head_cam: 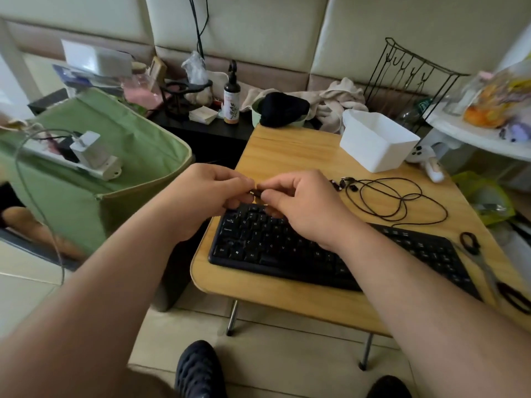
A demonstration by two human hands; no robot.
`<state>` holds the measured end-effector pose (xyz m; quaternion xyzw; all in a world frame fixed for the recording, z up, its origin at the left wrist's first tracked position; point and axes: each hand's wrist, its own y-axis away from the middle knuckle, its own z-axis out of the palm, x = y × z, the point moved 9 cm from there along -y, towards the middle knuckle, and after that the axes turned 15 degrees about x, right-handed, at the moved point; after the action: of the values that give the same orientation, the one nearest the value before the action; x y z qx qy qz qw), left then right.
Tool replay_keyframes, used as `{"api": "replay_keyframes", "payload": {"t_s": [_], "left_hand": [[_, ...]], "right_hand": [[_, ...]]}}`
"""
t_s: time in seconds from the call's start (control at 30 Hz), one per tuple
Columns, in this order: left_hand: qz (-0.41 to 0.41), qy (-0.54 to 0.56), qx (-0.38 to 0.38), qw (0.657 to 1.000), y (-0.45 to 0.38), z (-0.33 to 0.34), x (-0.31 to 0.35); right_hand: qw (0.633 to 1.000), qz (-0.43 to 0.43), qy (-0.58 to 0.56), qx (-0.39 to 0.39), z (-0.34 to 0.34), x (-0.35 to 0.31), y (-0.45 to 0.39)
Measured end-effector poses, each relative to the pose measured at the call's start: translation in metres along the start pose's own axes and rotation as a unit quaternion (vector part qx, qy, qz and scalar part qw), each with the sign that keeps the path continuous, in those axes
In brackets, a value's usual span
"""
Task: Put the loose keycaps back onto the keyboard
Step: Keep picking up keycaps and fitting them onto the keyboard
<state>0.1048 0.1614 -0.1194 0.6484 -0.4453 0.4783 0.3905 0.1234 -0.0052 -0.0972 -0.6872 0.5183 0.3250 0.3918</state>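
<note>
above keyboard [287,248] top edge: left hand [201,196], right hand [301,202] both pinch keycap [256,192].

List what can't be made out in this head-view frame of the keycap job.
- Keycap: mostly covered by the grip of the left hand and right hand; its legend is unreadable.
- Keyboard: the right forearm hides its middle, so empty key sockets there can't be counted.
- Loose keycaps by the cable: too small to count.
- Scissors: blurred at the right edge.

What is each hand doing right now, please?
Left hand: pinching the keycap.
Right hand: pinching the same keycap, above the keyboard.
</note>
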Motion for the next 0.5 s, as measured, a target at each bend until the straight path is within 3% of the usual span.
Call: {"api": "replay_keyframes", "payload": {"t_s": [0.13,0.23,0.5], "left_hand": [[-0.038,-0.003,-0.056,0.998,0.004,-0.003,-0.014],[-0.052,0.004,-0.067,0.996,0.006,-0.006,-0.019],[-0.056,0.006,-0.069,0.996,0.008,-0.017,-0.024]], "right_hand": [[0.975,0.151,-0.16,-0.034,0.015,0.016,0.009],[0.951,0.21,-0.22,-0.056,0.023,0.021,0.016],[0.952,0.199,-0.223,-0.071,0.029,0.015,0.021]]}}
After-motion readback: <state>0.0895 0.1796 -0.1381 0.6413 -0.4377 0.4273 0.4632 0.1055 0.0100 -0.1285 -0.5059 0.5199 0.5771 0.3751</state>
